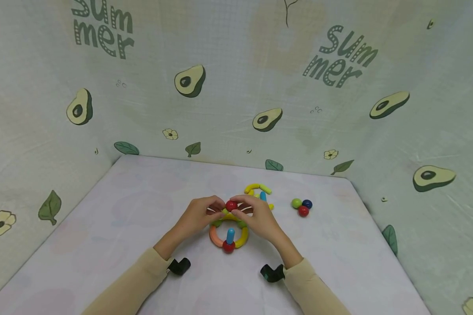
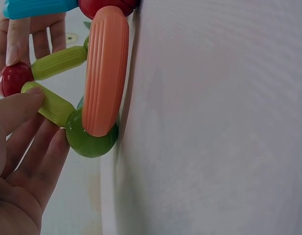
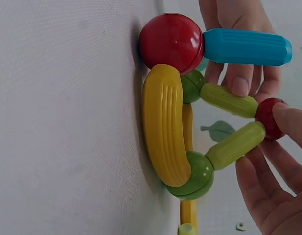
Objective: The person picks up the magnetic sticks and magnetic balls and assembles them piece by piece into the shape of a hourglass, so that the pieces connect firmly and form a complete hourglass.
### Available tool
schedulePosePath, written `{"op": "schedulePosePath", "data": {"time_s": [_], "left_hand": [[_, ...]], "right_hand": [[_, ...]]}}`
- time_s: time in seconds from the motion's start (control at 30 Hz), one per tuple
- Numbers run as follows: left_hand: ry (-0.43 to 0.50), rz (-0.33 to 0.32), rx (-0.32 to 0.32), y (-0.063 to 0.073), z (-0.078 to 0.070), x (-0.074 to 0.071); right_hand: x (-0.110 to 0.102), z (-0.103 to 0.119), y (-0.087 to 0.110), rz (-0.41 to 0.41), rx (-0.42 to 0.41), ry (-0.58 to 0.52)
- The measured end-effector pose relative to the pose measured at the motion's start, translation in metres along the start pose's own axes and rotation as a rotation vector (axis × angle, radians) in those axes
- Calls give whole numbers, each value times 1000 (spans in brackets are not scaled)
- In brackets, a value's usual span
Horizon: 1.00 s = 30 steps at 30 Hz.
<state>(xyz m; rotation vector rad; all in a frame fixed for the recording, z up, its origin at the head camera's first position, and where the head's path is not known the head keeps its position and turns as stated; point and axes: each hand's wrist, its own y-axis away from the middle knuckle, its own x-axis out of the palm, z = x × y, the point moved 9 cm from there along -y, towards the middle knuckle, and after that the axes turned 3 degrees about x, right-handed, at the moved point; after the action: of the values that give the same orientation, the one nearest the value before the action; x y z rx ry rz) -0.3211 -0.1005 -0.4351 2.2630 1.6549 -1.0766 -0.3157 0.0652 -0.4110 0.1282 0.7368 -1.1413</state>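
A ring of toy construction pieces lies on the table: an orange curved rod (image 1: 215, 237), a yellow curved rod (image 1: 242, 238), a red ball (image 1: 228, 246) at the front and green balls (image 2: 92, 139) behind. From the front ball a blue rod (image 1: 230, 236) stands upright. Two lime rods (image 3: 236, 146) rise from the green balls and meet at an upper red ball (image 1: 231, 206). My left hand (image 1: 199, 213) pinches the left lime rod near that ball. With thumb on the upper red ball and fingers behind, my right hand (image 1: 263, 217) grips it.
Behind my right hand is another group with yellow curved rods (image 1: 252, 187) and a blue rod (image 1: 263, 196). To the right lie a lime ball (image 1: 296, 203), a dark blue ball (image 1: 307, 204) and a red ball (image 1: 303, 211). A patterned curtain (image 1: 228, 87) surrounds the table (image 1: 150, 188).
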Motion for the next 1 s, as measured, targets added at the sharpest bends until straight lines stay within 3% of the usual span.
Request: {"op": "schedulePosePath", "data": {"time_s": [0.27, 0.6, 1.0], "left_hand": [[-12, 3, 6, 0, 0, 0], [-12, 14, 59, 1, -8, -4], [118, 168, 122, 4, -19, 5]], "right_hand": [[0, -1, 1, 3, 11, 3], [-7, -6, 0, -28, 13, 17], [-21, -15, 0, -107, 73, 48]]}}
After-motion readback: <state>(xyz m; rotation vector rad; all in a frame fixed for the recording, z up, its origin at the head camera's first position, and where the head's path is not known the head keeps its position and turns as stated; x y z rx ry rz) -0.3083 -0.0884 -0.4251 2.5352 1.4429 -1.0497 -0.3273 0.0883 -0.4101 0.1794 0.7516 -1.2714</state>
